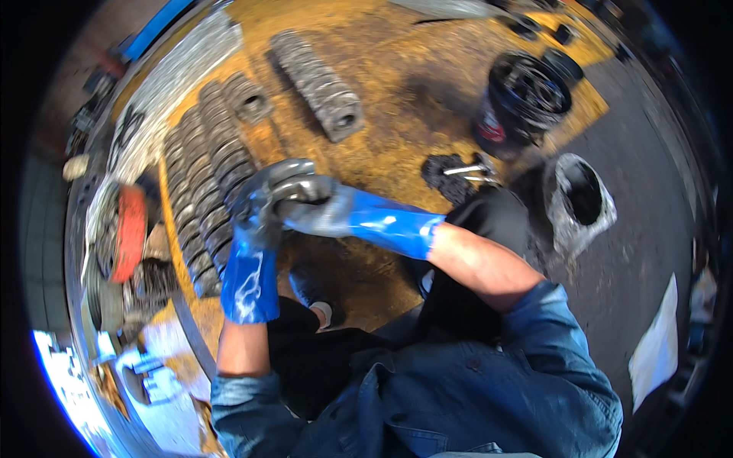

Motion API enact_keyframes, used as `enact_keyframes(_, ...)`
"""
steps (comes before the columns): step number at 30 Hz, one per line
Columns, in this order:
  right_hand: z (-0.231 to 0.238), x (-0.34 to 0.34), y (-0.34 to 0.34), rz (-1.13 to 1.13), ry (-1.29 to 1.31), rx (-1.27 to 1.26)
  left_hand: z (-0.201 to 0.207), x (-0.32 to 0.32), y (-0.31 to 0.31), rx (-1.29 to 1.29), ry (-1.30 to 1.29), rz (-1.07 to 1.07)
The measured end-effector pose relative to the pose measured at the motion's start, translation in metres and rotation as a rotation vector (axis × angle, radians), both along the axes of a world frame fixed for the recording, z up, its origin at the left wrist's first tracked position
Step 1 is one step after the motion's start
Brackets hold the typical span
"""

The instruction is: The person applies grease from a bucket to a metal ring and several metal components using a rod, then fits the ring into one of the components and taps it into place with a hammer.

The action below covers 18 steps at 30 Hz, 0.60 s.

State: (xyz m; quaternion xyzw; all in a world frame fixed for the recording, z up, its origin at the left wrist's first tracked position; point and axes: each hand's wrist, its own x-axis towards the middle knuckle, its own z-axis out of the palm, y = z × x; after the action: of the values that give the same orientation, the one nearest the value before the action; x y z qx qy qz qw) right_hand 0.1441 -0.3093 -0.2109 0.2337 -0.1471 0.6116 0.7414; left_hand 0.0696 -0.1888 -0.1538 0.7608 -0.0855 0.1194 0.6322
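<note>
My left hand (256, 210) and right hand (305, 206), both in blue rubber gloves grimed grey at the fingers, meet at the centre of the view. The fingers of both curl closed around a grey metal ring (294, 182); how much of the ring each hand grips I cannot tell. Just beside them, at 9 o'clock, long rows of ring-shaped metal parts (202, 175) lie on the yellow, dusty floor (397, 84). A shorter row of rings (321, 84) lies at 12 o'clock. A black bucket (527, 95) stands at 2 o'clock, a grey sack-lined container (582, 195) at 3 o'clock, well apart from my hands. An orange disc (131, 233) sits at 9 o'clock, beyond the rows.
</note>
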Motion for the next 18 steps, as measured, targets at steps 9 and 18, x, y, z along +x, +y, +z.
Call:
enact_keyframes(9, 0.058, -0.011, -0.094, -0.677, -0.964, -0.804, 0.012, 0.000, -0.036, -0.301, 0.120, 0.014)
enact_keyframes(18, 0.066, -0.012, -0.096, -0.925, -0.946, -0.734, 0.014, 0.002, -0.053, -0.117, 0.105, 0.062)
